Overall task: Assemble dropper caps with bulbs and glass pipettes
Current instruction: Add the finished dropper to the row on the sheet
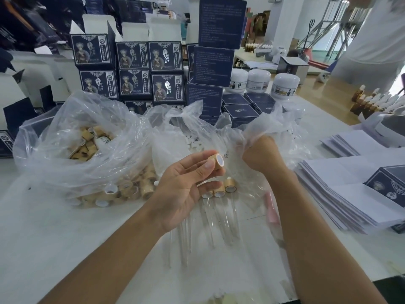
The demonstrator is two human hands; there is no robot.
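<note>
Left hand [184,183] pinches one cap [215,161]; three assembled droppers [219,191] below.

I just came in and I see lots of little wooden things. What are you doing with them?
A person is putting dropper tops together at a white table. The left hand holds one wooden cap between its fingertips. The right hand reaches into a clear plastic bag of small white bulbs. Three finished droppers with glass pipettes lie on the table below the hands. More caps fill the bags on the left.
</note>
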